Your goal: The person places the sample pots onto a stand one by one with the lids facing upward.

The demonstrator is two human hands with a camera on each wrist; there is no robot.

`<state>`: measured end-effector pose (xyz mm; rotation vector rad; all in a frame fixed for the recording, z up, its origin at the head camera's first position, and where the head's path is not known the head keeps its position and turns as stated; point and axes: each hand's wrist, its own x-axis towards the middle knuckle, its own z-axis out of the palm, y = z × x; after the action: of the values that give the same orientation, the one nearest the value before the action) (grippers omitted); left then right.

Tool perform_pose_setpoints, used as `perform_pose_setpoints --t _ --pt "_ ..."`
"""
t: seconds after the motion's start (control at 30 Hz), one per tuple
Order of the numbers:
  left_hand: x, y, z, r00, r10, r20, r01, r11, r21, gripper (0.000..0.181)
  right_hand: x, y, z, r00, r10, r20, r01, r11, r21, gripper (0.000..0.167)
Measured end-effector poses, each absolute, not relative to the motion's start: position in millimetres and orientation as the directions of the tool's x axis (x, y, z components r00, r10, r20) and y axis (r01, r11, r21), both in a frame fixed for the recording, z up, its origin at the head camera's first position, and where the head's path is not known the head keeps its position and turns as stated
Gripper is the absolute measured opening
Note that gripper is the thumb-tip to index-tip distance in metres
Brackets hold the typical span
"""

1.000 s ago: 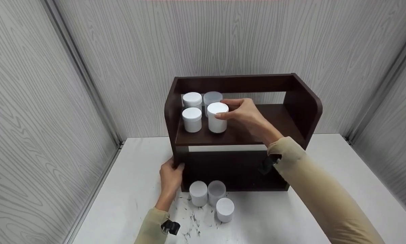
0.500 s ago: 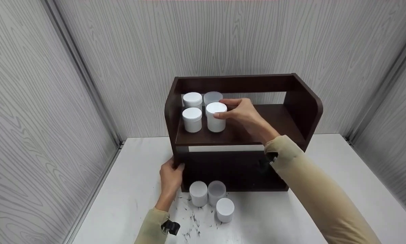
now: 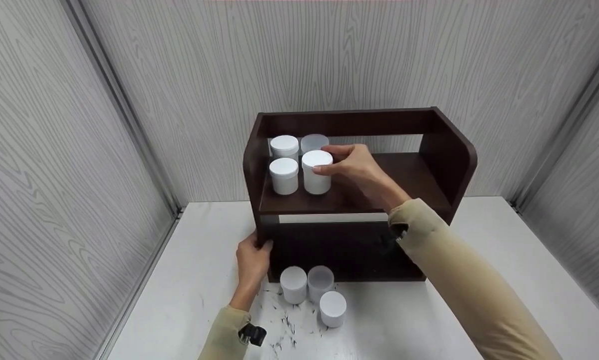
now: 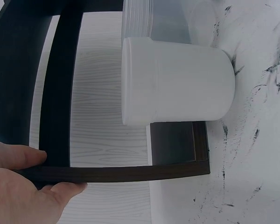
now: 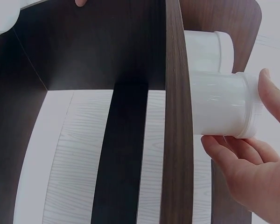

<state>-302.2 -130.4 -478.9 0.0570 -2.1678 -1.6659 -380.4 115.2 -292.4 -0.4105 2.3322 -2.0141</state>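
On the upper board of a dark brown wooden shelf (image 3: 394,175), my right hand (image 3: 363,171) pinches a white lidded jar (image 3: 317,179) between thumb and fingers. This jar is upright, just right of another white jar (image 3: 284,178); in the right wrist view the held jar (image 5: 219,103) appears at the board's edge. Behind are a third white jar (image 3: 284,144) and a translucent one (image 3: 314,143), partly hidden. My left hand (image 3: 253,260) grips the shelf's left side panel; thumb and fingers (image 4: 67,190) lie on either side of it.
Before the shelf, two white jars (image 3: 293,286) (image 3: 333,309) and a translucent jar (image 3: 320,284) stand on the white tabletop (image 3: 179,300), which has dark scuffs. Wood-grain panels (image 3: 299,60) enclose the back and sides. The lower compartment (image 3: 349,250) is dark.
My right hand has shifted the pinched jar slightly left, closer to the front-left jar. The left hand stays on the side panel, and the jars on the tabletop have not moved.
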Motion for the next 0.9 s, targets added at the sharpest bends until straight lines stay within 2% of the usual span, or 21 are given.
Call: perform_pose_setpoints --t 0.43,0.9 --pt "-303.2 -129.0 -479.5 -0.926 -0.268 0.266 0.195 0.265 0.944 0.041 -378.5 115.0 -292.2 -0.968 -0.226 0.111 -0.141 0.119 -0.983 0.069" --pt "-304.2 -126.7 -479.9 -0.918 -0.285 0.274 0.191 0.287 0.939 0.041 -375.0 130.8 -295.3 -0.964 -0.229 0.136 -0.173 0.152 -0.973 0.072"
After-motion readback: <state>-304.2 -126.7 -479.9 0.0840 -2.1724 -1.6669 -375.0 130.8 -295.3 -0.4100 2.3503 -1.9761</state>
